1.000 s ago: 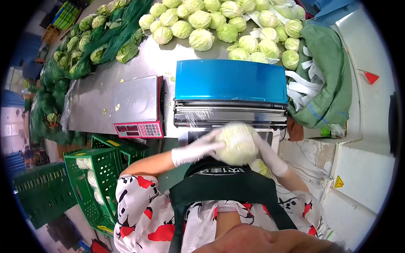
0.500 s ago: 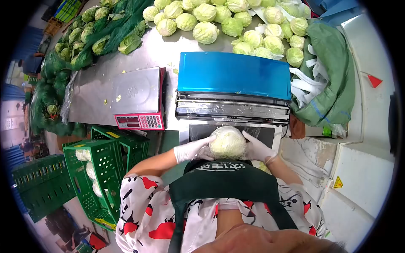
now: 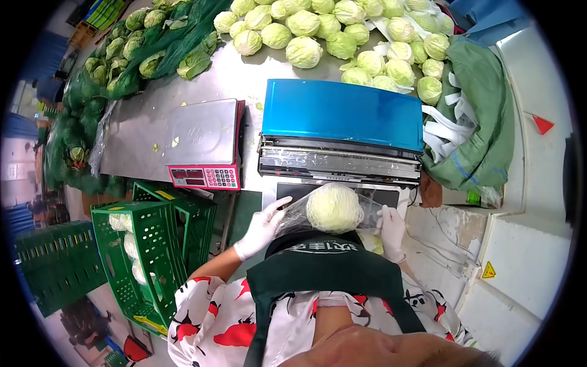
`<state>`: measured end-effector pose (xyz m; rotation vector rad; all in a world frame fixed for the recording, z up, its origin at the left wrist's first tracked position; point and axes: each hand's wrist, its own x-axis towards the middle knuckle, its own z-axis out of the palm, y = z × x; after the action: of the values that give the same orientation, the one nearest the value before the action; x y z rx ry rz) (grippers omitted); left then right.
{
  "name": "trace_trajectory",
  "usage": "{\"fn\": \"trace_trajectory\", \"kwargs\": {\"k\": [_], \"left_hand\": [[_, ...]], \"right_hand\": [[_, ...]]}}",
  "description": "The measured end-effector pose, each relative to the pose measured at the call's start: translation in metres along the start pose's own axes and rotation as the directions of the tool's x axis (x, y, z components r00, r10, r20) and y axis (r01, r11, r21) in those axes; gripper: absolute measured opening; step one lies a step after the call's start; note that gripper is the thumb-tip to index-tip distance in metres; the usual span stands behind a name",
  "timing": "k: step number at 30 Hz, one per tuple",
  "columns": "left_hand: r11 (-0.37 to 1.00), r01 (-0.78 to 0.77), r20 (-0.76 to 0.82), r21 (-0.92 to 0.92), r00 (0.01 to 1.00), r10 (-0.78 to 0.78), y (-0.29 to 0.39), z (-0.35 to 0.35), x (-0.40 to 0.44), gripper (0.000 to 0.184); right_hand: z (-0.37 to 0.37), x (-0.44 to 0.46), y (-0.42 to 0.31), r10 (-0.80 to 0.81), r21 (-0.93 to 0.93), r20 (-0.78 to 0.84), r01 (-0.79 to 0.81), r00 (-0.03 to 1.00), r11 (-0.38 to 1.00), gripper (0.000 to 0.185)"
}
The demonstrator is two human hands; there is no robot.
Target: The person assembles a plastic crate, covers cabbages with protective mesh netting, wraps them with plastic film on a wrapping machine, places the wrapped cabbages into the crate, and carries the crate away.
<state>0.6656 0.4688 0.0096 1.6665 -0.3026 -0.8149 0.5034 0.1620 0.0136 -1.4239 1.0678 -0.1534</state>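
Observation:
A pale green cabbage (image 3: 334, 208) rests at the near edge of the wrapping machine (image 3: 342, 116), in front of my apron. Clear plastic film (image 3: 293, 218) stretches out from both sides of it. My left hand (image 3: 263, 229), in a white glove, is closed on the film's left end. On the right, my gloved right hand (image 3: 391, 230) pinches the other end of the film. Neither hand touches the cabbage itself. The machine's blue cover and metal rollers lie just beyond the cabbage.
A scale (image 3: 203, 144) stands left of the machine. Loose cabbages (image 3: 304, 52) are piled at the back, with netted cabbages (image 3: 122, 55) at the back left. A green sack (image 3: 483, 122) is on the right. Green crates (image 3: 131, 263) holding wrapped cabbages stand at lower left.
My hands have moved off the sides of the cabbage and outward, and now pull the film out to left and right. Earlier, the cabbage was lifted between both hands; it then came down.

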Motion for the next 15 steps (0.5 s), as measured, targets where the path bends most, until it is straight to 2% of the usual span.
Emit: {"fn": "trace_trajectory", "kwargs": {"k": [2, 3, 4, 5, 6, 7, 8, 9, 10, 12, 15], "left_hand": [[0.954, 0.145, 0.093, -0.263, 0.988, -0.124, -0.004, -0.012, -0.005, 0.032], [0.941, 0.204, 0.160, -0.271, 0.973, -0.165, -0.031, -0.017, -0.008, 0.032], [0.966, 0.208, 0.156, -0.153, 0.970, -0.184, -0.051, -0.014, -0.006, 0.030], [0.988, 0.147, 0.191, -0.047, 0.972, -0.136, -0.105, -0.002, -0.001, 0.028], [0.995, 0.084, 0.230, 0.059, 0.969, -0.095, -0.147, 0.011, 0.002, 0.027], [0.975, 0.103, 0.323, 0.196, 0.932, -0.163, -0.143, 0.028, 0.008, 0.028], [0.939, 0.098, 0.405, 0.330, 0.883, -0.235, -0.137, 0.050, 0.019, 0.029], [0.926, -0.171, 0.437, 0.336, 0.899, 0.007, -0.159, 0.077, 0.032, 0.028], [0.841, -0.428, 0.466, 0.331, 0.849, 0.249, -0.160, 0.091, 0.042, 0.028], [0.735, -0.522, 0.505, 0.432, 0.816, 0.282, -0.162, 0.094, 0.052, 0.026], [0.566, -0.599, 0.545, 0.566, 0.788, 0.287, -0.105, 0.084, 0.044, 0.022]], "right_hand": [[-0.020, 0.013, 0.027, 0.108, -0.030, 0.072, -0.106, 0.992, 0.994, 0.031], [-0.028, 0.017, 0.054, 0.107, -0.202, 0.077, -0.089, 0.991, 0.975, 0.038], [-0.034, 0.017, 0.081, 0.202, -0.278, 0.152, -0.154, 0.968, 0.948, 0.035], [-0.033, 0.017, 0.120, 0.028, -0.431, 0.215, 0.069, 0.976, 0.900, 0.036], [-0.029, 0.021, 0.159, -0.128, -0.552, 0.305, 0.284, 0.944, 0.784, 0.036], [-0.015, 0.030, 0.194, -0.065, -0.620, 0.302, 0.248, 0.951, 0.744, 0.027], [-0.004, 0.037, 0.217, -0.029, -0.628, 0.290, 0.213, 0.956, 0.749, 0.026], [0.005, 0.039, 0.232, 0.003, -0.613, 0.268, 0.168, 0.964, 0.772, 0.025], [0.010, 0.039, 0.235, 0.014, -0.587, 0.259, 0.146, 0.966, 0.796, 0.024], [0.012, 0.046, 0.235, -0.001, -0.531, 0.262, 0.145, 0.965, 0.835, 0.023], [0.017, 0.058, 0.218, -0.038, -0.432, 0.291, 0.166, 0.956, 0.887, 0.021]]}}
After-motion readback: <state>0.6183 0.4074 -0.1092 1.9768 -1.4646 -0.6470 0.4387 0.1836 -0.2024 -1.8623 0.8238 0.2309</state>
